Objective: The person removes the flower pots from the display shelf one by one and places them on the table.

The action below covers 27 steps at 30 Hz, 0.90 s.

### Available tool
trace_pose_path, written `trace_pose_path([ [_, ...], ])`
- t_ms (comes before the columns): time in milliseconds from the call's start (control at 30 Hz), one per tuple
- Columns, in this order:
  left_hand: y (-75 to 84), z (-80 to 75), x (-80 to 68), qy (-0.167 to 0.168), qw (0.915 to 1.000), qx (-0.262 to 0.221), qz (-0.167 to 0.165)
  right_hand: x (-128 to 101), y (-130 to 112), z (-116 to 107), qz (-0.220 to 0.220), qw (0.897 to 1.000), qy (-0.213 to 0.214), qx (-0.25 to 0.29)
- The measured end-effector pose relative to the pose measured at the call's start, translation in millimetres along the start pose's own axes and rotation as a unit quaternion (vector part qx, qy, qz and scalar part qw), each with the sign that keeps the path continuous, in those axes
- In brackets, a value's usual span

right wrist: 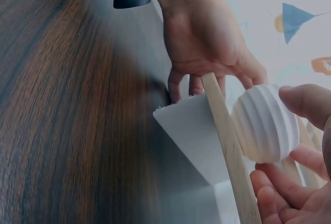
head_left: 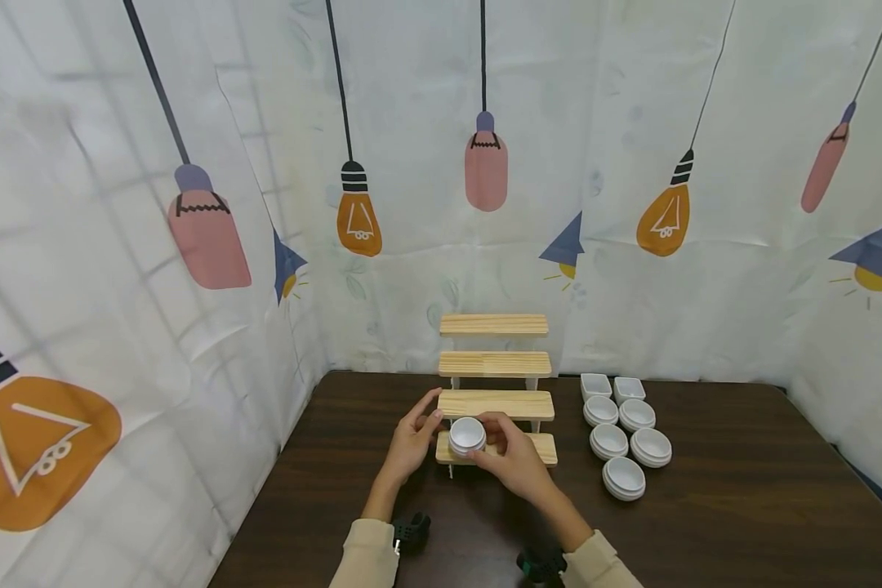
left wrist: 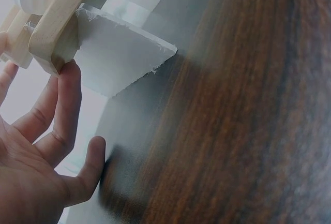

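Note:
A small round white bowl [head_left: 467, 435] with ridged sides stands near the left end of the lowest wooden step [head_left: 536, 449] of a tiered display stand. My right hand [head_left: 513, 457] pinches it from the right; the right wrist view shows the thumb against the bowl's ridged side [right wrist: 265, 123] and fingers along its other side. At the step's left end is my left hand [head_left: 409, 445], its fingers loosely extended. One of its fingertips [left wrist: 70, 71] touches the wooden end from below in the left wrist view. A pale support panel [left wrist: 121, 48] holds the step up.
Right of the stand, several round white bowls [head_left: 623, 478] and two square white dishes [head_left: 595, 385] sit in two columns on the dark wood table [head_left: 750, 474]. Higher wooden steps [head_left: 494, 325] rise behind my hands. A printed curtain [head_left: 426, 245] hangs beyond the table's back edge.

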<state>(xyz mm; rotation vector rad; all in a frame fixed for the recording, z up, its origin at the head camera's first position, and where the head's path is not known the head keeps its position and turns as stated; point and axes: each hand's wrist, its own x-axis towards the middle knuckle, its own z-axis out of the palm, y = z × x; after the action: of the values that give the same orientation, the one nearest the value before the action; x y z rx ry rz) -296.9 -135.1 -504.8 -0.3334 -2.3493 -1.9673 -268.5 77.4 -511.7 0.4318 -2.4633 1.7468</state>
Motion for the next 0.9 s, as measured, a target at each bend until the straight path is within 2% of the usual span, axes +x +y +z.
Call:
trace_pose_path([
  [167,-3.3,0.3,2.1,-0.003,1.0,0.002,-0.003,1,-1,2,-0.001,1.0,0.003,-0.004],
  [367,-29.5,4.1,12.4,0.02,0.9997,0.011,-0.011,1,-3,5,-0.003,1.0,0.011,-0.018],
  [433,-33.8,4.2,13.6,0.024,0.9996,0.013,-0.009,1,-3,5,-0.002,1.0,0.013,-0.019],
  [700,-36.0,2.3,13.0,0.018,0.9995,0.023,0.009,1,-5,6,0.003,1.0,0.019,-0.02],
  [900,-35.7,2.3,13.9,0.015,0.9996,0.026,0.002,1,-5,8,0.01,0.999,0.027,-0.031],
])
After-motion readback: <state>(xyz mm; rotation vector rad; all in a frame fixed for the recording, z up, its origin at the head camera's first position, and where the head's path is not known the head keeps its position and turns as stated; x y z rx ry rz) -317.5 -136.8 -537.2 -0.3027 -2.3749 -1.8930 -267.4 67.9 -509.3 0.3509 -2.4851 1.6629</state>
